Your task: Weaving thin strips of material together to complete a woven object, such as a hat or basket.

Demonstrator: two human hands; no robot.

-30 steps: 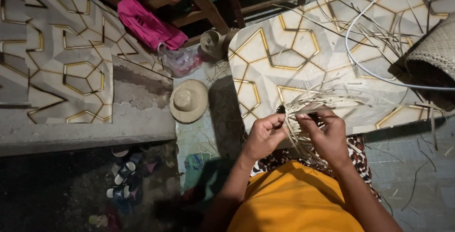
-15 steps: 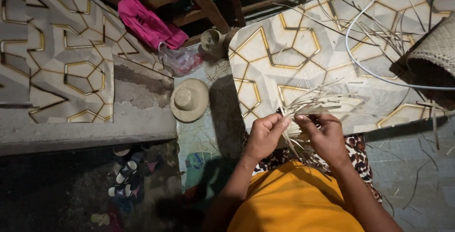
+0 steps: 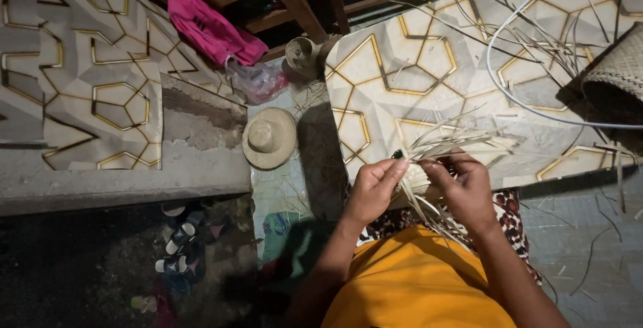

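Observation:
A small piece of woven pale straw (image 3: 416, 175) sits between my two hands, with loose straw strips (image 3: 455, 142) fanning out up and to the right of it. My left hand (image 3: 375, 187) pinches its left edge with thumb and fingers. On the right side my right hand (image 3: 465, 187) grips it, fingers curled over the strips. Below the hands lie my lap in orange cloth (image 3: 415, 281) and a spotted fabric (image 3: 509, 221).
A straw hat (image 3: 269, 138) lies on the floor to the left. A woven basket (image 3: 619, 77), a white cable (image 3: 529, 110) and scattered strips rest on the patterned mat (image 3: 429, 67). Pink cloth (image 3: 211, 30), wooden furniture legs (image 3: 295, 6) and sandals (image 3: 181, 237) lie around.
Both hands keep working the straw piece in place; the fingers have shifted slightly along the strips. Nothing else has moved.

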